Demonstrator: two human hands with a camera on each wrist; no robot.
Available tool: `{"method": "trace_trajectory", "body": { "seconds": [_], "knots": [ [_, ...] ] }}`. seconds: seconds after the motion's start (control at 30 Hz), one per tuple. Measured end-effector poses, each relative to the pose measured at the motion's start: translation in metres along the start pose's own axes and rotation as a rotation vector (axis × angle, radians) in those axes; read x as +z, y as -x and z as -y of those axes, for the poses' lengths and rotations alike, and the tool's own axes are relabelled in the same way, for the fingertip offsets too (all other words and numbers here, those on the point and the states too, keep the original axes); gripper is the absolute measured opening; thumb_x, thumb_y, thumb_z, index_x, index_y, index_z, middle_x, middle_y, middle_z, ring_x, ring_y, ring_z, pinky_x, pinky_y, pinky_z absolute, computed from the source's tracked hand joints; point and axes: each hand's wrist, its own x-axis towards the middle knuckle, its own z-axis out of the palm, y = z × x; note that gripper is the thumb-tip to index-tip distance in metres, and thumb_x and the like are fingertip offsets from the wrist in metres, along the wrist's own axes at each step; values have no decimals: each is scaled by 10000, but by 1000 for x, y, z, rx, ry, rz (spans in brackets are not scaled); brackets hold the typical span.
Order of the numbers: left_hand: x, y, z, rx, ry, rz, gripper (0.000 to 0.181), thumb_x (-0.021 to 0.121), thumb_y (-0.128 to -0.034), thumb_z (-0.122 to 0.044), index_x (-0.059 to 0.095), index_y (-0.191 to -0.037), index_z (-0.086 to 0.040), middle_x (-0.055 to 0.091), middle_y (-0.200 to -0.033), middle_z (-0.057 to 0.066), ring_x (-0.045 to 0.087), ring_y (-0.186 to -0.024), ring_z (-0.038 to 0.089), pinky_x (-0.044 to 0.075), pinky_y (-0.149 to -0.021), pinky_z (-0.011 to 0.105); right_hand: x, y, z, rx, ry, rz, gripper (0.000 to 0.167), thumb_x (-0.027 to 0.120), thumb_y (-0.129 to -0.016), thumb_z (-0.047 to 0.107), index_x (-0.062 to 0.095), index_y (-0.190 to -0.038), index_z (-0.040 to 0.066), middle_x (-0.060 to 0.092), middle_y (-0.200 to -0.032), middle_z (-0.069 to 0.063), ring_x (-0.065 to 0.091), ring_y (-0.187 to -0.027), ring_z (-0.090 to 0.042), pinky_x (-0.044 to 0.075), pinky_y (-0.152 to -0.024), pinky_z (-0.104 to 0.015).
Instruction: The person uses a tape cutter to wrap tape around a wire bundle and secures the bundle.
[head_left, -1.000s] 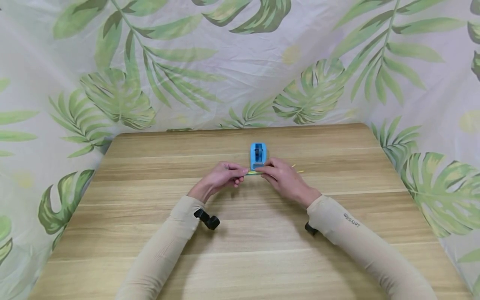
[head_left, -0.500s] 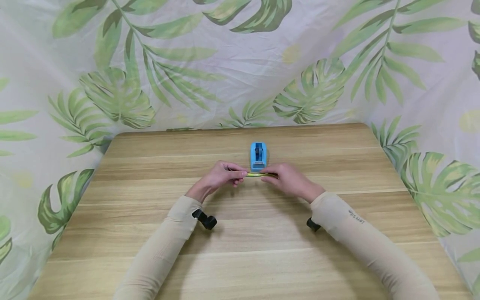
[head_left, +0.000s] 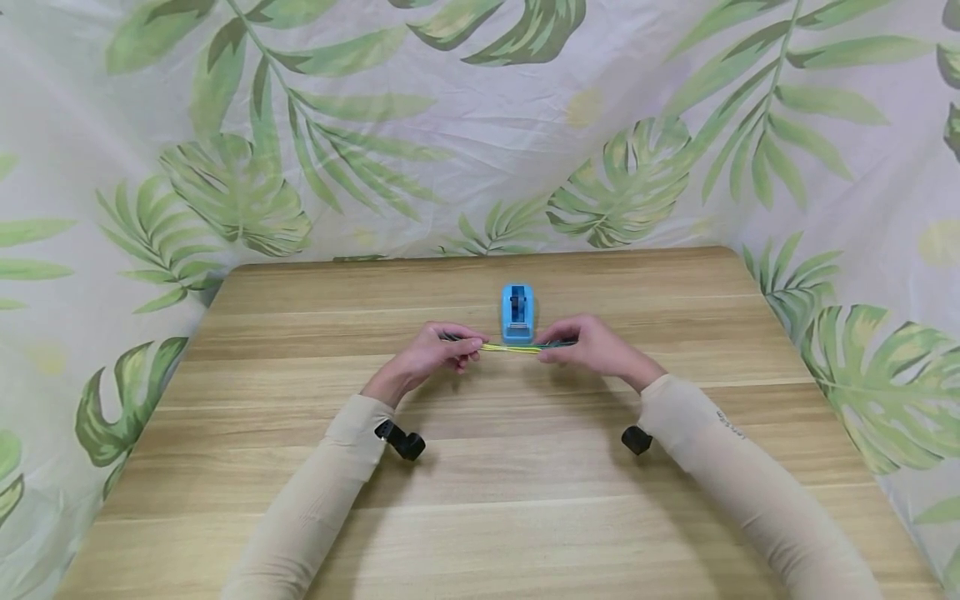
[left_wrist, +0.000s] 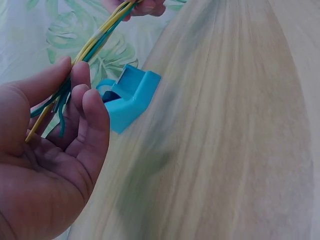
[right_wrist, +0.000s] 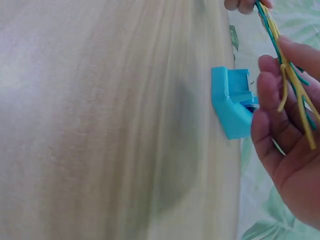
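Observation:
A bundle of thin yellow and green cords (head_left: 510, 347) stretches between my two hands, held above the table; I cannot tell wire from string. My left hand (head_left: 435, 348) pinches its left end between thumb and fingers, with loose green and yellow ends hanging into the palm in the left wrist view. At the other end, my right hand (head_left: 591, 346) pinches the bundle the same way. In the right wrist view, a yellow strand (right_wrist: 283, 85) looks looped round the others near my fingertips. Just behind the bundle stands a blue tape dispenser (head_left: 517, 336), apart from both hands.
The wood-grain table (head_left: 480, 517) extends toward me and to both sides. A leaf-patterned cloth (head_left: 495, 150) hangs behind it and at the sides. A small black camera mount (head_left: 405, 443) sits on each wrist.
My hands have moved apart, the right one farther to the right and the left one slightly left. More of the bundle shows between them. The tape dispenser stays put.

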Motion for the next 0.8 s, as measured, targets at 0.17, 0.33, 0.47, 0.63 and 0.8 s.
{"method": "trace_trajectory", "body": {
  "seconds": [0.17,0.33,0.47,0.63,0.8],
  "knots": [
    [-5,4,7,-11,3,-6,258,657,-990,-116,701,-1194,36,714,-921,164,562,-677,173,520,-591,274,-1,4,-10,59,-143,-37,264,777,-909,192,745,-1134,60,720,-1077,-80,668,-885,-380,573,-785,-499],
    [-10,7,12,-13,29,-11,286,639,-998,-105,665,-1239,47,719,-918,136,553,-657,161,519,-575,265,1,6,-17,131,-239,-88,311,770,-915,183,723,-1178,23,721,-1031,-106,665,-861,-318,569,-819,-485],
    [-12,10,14,-19,50,-19,263,627,-1003,-99,672,-1229,28,718,-940,156,553,-650,158,517,-567,265,3,7,-20,175,-308,-125,323,754,-924,150,702,-1196,-15,739,-1013,-112,646,-789,-221,574,-813,-434],
    [-16,13,16,-39,68,-32,270,627,-1004,-110,669,-1238,18,723,-947,146,557,-646,149,510,-551,261,7,7,-25,211,-356,-158,345,760,-922,169,696,-1199,-26,750,-990,-104,640,-771,-171,571,-766,-326],
    [-20,15,20,-48,71,-47,285,615,-1009,-104,654,-1256,34,722,-954,165,556,-630,137,506,-530,255,10,6,-29,213,-359,-165,332,745,-936,194,699,-1172,-34,746,-971,-121,627,-736,-145,551,-701,-278]
  ]
}}
